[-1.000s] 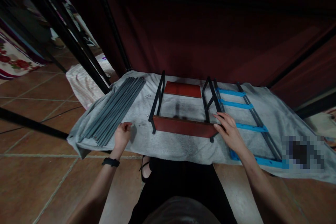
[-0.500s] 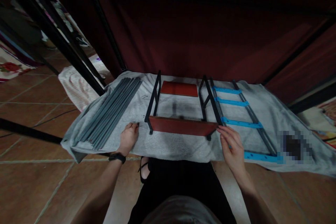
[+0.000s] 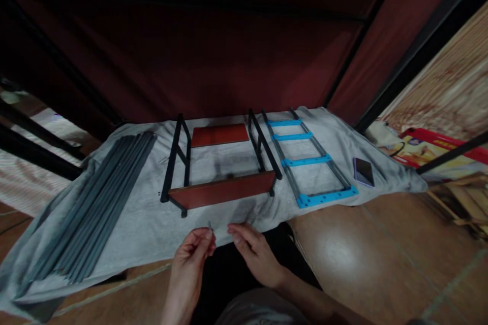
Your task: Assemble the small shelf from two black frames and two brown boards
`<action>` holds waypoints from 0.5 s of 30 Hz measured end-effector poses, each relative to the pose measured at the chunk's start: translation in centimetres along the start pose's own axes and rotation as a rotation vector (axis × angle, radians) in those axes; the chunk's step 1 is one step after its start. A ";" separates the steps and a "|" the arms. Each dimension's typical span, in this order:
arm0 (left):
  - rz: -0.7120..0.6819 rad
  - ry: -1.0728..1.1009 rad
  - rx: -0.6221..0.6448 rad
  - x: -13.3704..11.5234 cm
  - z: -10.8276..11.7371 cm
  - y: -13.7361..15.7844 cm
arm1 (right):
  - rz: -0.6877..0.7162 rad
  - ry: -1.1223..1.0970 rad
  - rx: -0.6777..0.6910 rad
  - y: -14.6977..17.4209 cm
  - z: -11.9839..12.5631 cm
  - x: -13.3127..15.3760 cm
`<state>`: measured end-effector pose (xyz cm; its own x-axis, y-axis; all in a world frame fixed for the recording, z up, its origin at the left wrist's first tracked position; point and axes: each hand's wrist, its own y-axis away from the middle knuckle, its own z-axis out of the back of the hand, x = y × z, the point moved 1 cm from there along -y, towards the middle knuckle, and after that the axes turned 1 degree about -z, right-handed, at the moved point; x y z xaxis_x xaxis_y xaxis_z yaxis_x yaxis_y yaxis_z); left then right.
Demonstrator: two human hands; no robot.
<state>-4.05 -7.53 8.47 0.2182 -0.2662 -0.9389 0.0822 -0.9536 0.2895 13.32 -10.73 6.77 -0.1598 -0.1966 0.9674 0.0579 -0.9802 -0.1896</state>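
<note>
My left hand (image 3: 193, 250) is closed in a pinch on a small thin metal piece (image 3: 209, 225), too blurred to name exactly. Close to its right, my right hand (image 3: 254, 253) has its thumb and fingers drawn together; whether something tiny is between them I cannot make out. Both hands are above the front edge of the grey cloth (image 3: 224, 216). Beyond them stands a small rack of two black metal side frames (image 3: 175, 157), with a reddish-brown board (image 3: 224, 190) across their near ends. A second reddish board (image 3: 219, 134) lies flat at the far end between the frames.
Several grey tubes (image 3: 102, 203) lie bundled on the left. To the right is a ladder-like frame of grey tubes with blue connectors (image 3: 328, 196), then a phone (image 3: 363, 171). Small metal hardware (image 3: 159, 194) lies beside the left frame. Dark red panels (image 3: 229, 61) rise behind.
My right hand has left the board's right end, and both hands have come together in front of the rack. The view has swung to the right.
</note>
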 end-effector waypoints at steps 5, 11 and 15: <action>-0.106 -0.195 0.191 0.8 -5.0 0.6 | -0.122 -0.309 -0.158 0.5 0.3 -0.8; -0.124 -0.241 0.284 2.1 -9.5 0.6 | -0.190 -0.471 -0.287 0.7 3.7 -0.8; -0.104 -0.241 0.380 2.0 -12.0 0.7 | -0.174 -0.490 -0.376 0.3 5.9 -0.4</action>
<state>8.12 -7.06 9.04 -0.0080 -0.1490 -0.9888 -0.2807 -0.9487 0.1452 19.19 -10.82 7.30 0.3384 -0.0860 0.9371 -0.2918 -0.9563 0.0176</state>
